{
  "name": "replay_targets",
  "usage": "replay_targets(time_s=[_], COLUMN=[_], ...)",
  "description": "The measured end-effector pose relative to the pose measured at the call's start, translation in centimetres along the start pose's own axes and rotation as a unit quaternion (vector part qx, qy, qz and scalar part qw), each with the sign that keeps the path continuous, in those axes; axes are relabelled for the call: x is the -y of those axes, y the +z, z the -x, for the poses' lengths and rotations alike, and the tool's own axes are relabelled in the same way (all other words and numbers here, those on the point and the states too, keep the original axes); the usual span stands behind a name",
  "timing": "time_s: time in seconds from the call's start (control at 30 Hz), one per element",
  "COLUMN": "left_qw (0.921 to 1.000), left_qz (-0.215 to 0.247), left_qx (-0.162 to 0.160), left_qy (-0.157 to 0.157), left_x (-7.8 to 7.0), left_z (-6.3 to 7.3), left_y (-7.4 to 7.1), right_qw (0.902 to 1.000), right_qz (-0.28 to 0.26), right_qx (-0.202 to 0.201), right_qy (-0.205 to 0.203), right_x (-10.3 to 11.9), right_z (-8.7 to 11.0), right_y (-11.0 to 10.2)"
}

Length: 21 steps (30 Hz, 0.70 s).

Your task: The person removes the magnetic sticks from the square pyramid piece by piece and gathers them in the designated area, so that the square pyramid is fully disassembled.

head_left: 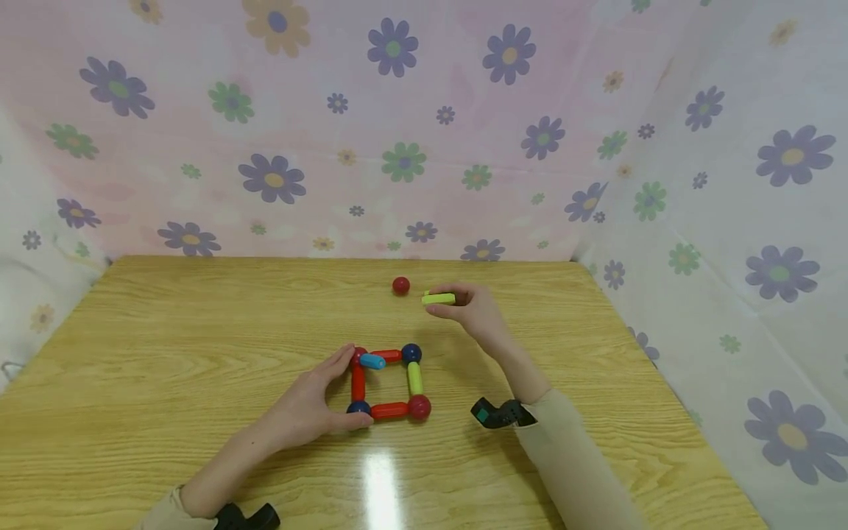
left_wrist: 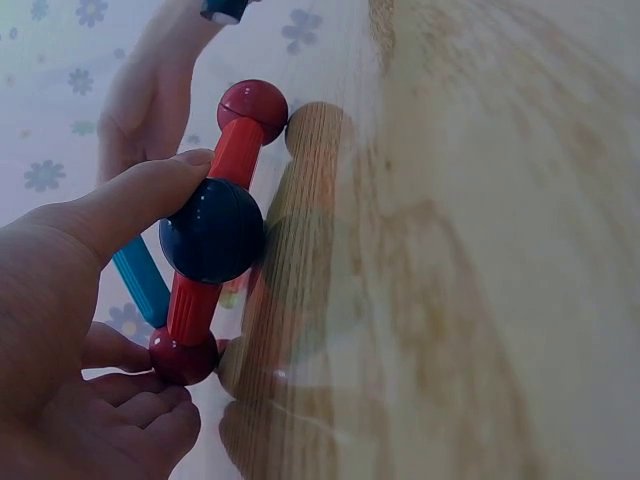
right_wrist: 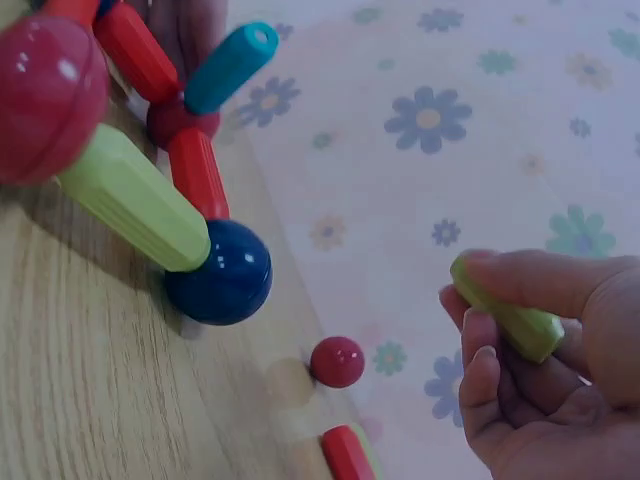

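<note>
Head view: I see left hand (head_left: 308, 405) gripping square frame (head_left: 389, 411) by two corner balls (head_left: 358, 405) on worktop (head_left: 199, 331), presumably bracing it; right hand (head_left: 480, 316) pinches lime rod (right_wrist: 530, 331), held above worktop

Yellow-green rod (head_left: 439, 299) held aloft; ball-and-rod square (head_left: 391, 411) lying flat.

Beige sleeves (head_left: 571, 456); black curved wrist devices (head_left: 506, 414), right bearing green square (head_left: 482, 416), apparently.
</note>
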State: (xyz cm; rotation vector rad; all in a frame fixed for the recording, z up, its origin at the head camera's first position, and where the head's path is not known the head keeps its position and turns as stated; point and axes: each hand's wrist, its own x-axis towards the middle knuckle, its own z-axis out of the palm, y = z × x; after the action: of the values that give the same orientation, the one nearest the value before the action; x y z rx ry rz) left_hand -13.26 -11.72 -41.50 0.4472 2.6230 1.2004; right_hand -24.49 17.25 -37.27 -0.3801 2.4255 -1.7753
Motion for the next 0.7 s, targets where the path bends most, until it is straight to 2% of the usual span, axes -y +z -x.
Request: replay_targets(time_s=[0.2, 0.57, 0.7], left_qw=[1.0000, 1.0000, 1.0000], left_qz=[-0.001, 0.004, 0.003], left_qx=[-0.001, 0.001, -0.001], left_qy=[-0.001, 0.000, 0.005], left_x=[0.0, 0.1, 0.2], left_z=[0.0, 0.0, 0.0], left_y=[0.1, 0.0, 0.0], right_qw=[0.9987, 0.9965, 0.9970], right_qz=[-0.021, -0.050, -0.037], right_qx=[-0.024, -0.043, -0.041], right_qy=[0.040, 0.051, 0.054], right_x=[-0.7, -2.5, -3.0], right_z=[-0.8, -1.4, -1.5], right_y=[0.2, -0.4, -0.7])
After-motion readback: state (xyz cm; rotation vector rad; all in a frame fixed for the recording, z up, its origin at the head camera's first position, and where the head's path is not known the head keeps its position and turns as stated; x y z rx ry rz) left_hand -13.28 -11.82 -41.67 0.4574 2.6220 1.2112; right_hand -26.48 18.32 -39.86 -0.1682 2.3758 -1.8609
